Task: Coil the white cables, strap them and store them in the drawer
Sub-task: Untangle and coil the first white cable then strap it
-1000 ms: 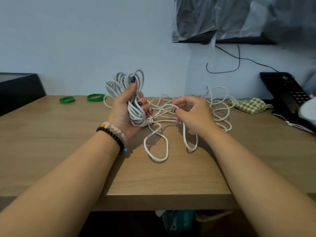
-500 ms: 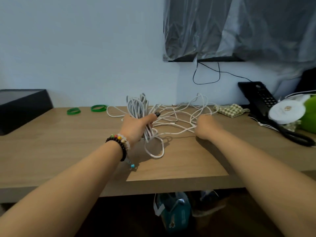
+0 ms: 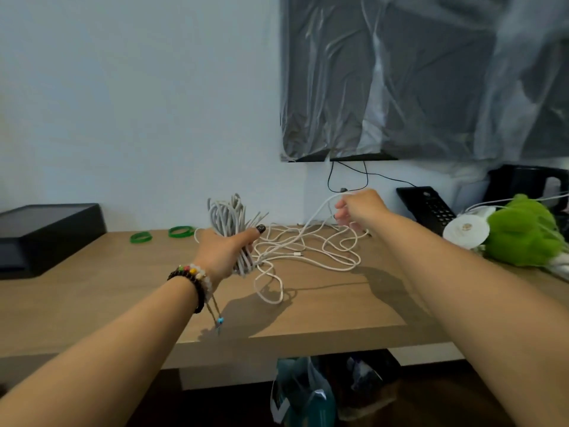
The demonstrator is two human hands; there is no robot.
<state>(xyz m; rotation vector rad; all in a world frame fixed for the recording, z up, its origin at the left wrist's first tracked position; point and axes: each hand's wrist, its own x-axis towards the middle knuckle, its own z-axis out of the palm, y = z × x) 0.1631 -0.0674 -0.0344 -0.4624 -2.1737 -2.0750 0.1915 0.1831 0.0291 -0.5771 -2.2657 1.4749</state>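
My left hand [image 3: 226, 252] grips a bundle of coiled white cable [image 3: 226, 215], held upright just above the wooden table [image 3: 92, 291]. From the bundle a loose tangle of white cable [image 3: 308, 251] spreads over the table to the right. My right hand [image 3: 357, 208] is raised near the wall and pinches a strand of that cable, pulling it up off the table. Two green straps [image 3: 141, 237] [image 3: 181, 231] lie at the back left of the table. No drawer is in view.
A black box [image 3: 46, 232] stands at the far left. At the right are a black desk phone [image 3: 426, 206], a white round object [image 3: 466, 232] and a green plush toy [image 3: 520, 232]. A plastic-covered dark screen [image 3: 415, 75] hangs on the wall. Bags sit under the table.
My right hand has lifted away to the right and up, drawing a cable strand out of the tangle. My left hand holds the coil lower, and the view has tilted upward.
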